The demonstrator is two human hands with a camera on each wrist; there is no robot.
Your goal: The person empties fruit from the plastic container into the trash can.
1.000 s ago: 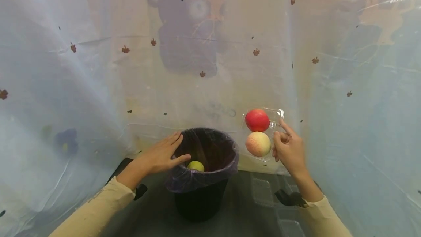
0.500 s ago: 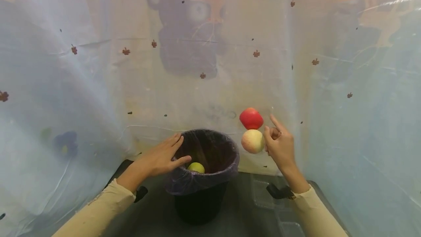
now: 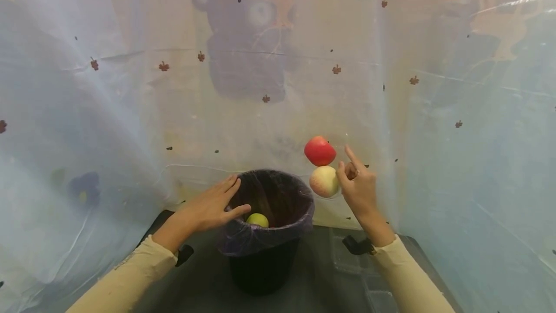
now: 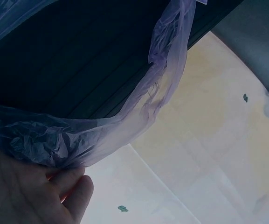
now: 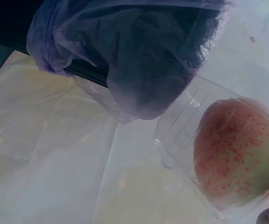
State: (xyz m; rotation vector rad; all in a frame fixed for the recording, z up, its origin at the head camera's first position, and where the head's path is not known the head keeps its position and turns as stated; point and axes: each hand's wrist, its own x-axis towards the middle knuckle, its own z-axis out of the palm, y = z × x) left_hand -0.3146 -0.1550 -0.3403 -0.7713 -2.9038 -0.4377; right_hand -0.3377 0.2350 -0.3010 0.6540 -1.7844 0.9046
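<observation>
A black bin lined with a purple translucent bag stands in front of me in the head view. My left hand rests on its left rim, fingers extended and thumb reaching over the opening. Inside, a yellow-green round fruit shows near the front wall. To the right of the bin, my right hand pinches the edge of a clear plastic container, index finger extended. It carries a red apple-like fruit and a peach. In the right wrist view, the container overlaps the bag's edge.
Clear plastic trays lie on the dark table to the right of the bin, partly behind my right forearm. A printed plastic sheet hangs behind and at both sides.
My right hand has moved left and slightly up toward the bin, bringing the container with both fruits. The left hand has stayed on the rim.
</observation>
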